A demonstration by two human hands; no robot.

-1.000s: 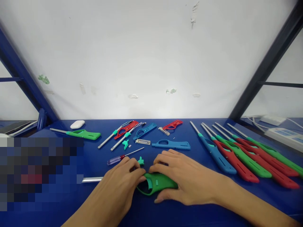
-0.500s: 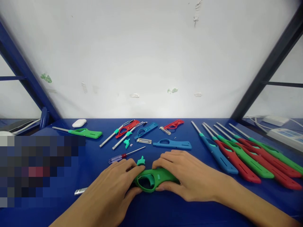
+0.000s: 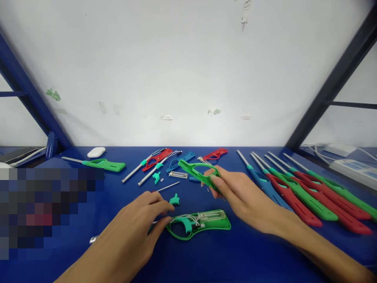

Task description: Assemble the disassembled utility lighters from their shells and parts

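An opened green lighter (image 3: 216, 224) lies at the front middle, with its clear fuel tank, wires and teal trigger exposed. My left hand (image 3: 147, 224) has its fingers closed on the front end of this lighter, and the metal tube's tip shows beyond the wrist. Above and to the right, my right hand (image 3: 232, 188) pinches a loose green shell half (image 3: 203, 171) in the air. A small teal piece (image 3: 174, 199) rests just behind the opened lighter. The screwdriver (image 3: 168, 186) is partly hidden behind my left hand.
Red shell halves (image 3: 216, 153), a blue shell half (image 3: 188, 157), metal tubes (image 3: 131, 173) and a clear tank (image 3: 178, 175) lie farther back. Several whole lighters (image 3: 306, 196) are lined up at right. A green lighter (image 3: 110, 165) and white case (image 3: 96, 152) sit at left.
The green handle has come apart. My right hand has lifted one shell half up and back, exposing the inner parts, while my left hand stays at the lighter's front end.
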